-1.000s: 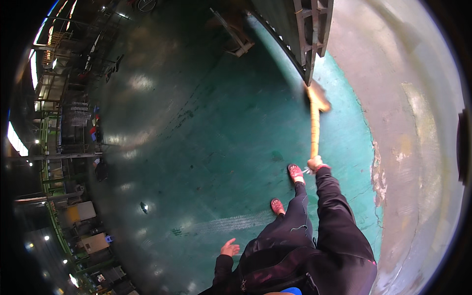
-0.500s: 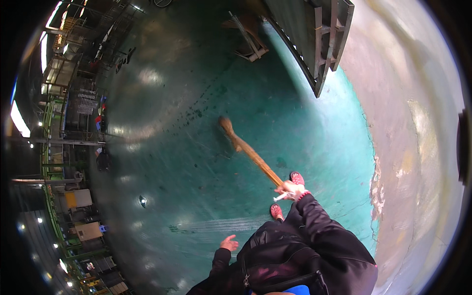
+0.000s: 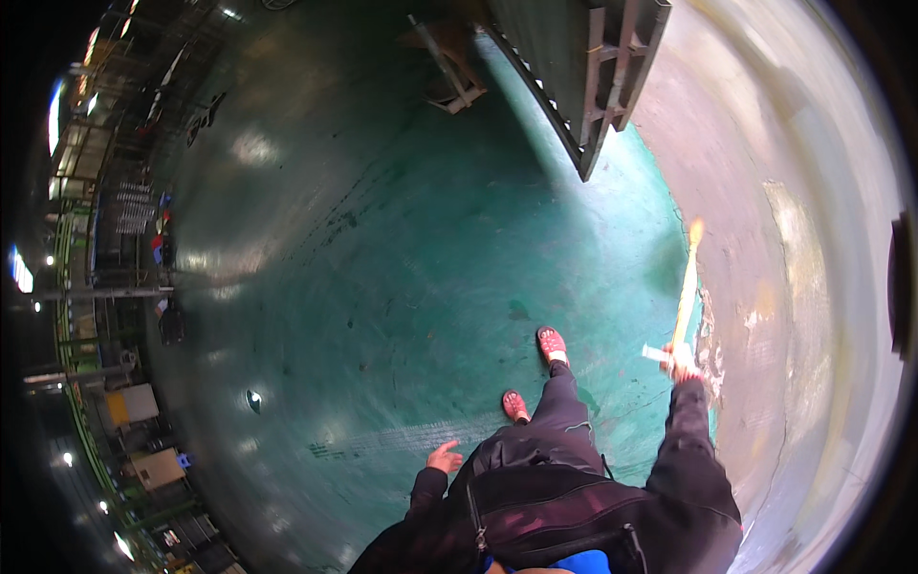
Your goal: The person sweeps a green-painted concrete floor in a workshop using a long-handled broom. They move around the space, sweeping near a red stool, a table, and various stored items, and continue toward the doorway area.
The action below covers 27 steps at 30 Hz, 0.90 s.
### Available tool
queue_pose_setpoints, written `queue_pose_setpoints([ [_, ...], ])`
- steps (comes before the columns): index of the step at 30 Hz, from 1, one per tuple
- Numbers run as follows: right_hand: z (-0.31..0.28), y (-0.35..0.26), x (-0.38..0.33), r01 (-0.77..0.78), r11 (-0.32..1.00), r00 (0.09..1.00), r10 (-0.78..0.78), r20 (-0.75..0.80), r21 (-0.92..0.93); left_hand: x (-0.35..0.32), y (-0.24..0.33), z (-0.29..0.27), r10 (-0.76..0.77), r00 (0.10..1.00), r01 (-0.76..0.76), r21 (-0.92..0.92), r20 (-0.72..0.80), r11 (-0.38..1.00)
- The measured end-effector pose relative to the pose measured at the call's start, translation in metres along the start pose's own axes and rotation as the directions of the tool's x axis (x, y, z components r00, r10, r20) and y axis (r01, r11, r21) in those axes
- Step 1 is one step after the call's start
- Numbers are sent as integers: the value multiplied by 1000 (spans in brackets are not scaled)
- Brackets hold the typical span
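Note:
Out to the right, my right hand (image 3: 682,364) is closed round the handle end of a long, yellow-brown straw broom (image 3: 686,301). The broom points away from me, and its far end is blurred and bright above the floor's edge. A small white piece (image 3: 655,353) sticks out of the same hand to the left; its kind is unclear. My left hand (image 3: 445,457) hangs beside my body, fingers loosely stretched and apart, holding nothing.
Green floor (image 3: 411,287) spreads ahead, meeting a worn pale wall (image 3: 755,287) at right. A dark metal frame panel (image 3: 598,86) stands ahead. Beyond it at left is a small stand (image 3: 449,72). Racks and boxes (image 3: 134,404) line the far left.
My right hand has swung the broom rightward, from over the middle of the floor to beside the wall. My feet and body have shifted slightly; my left hand still hangs free.

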State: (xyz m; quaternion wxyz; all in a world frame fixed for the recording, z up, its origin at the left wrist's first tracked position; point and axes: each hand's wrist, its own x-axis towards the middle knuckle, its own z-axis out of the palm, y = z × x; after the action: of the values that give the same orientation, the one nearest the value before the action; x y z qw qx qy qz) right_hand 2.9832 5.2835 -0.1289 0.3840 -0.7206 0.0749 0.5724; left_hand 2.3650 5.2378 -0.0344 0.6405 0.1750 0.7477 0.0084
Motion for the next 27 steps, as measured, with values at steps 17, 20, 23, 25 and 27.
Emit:
queue_pose_setpoints([
  [17, 283, 37, 27, 85, 635, 979, -198, -55, -767, 0, -77, -59, 440, 895, -276, 685, -72, 674],
  [20, 325, 47, -14, 180, 375, 978, -169, 124, -910, 30, -74, -81, 395, 917, -255, 684, -54, 684],
  [23, 371, 22, -36, 101, 809, 865, 215, 453, -578, 66, -57, -108, 436, 900, -376, 537, 16, 755],
  [25, 392, -4, -49, -64, 927, 776, 280, 566, -370, 86, -33, -134, 529, 847, -459, 570, 50, 681],
  [27, 403, -22, -66, -204, 956, 700, 292, 652, -209, 100, 4, -165, 528, 842, -452, 677, 108, 581],
])
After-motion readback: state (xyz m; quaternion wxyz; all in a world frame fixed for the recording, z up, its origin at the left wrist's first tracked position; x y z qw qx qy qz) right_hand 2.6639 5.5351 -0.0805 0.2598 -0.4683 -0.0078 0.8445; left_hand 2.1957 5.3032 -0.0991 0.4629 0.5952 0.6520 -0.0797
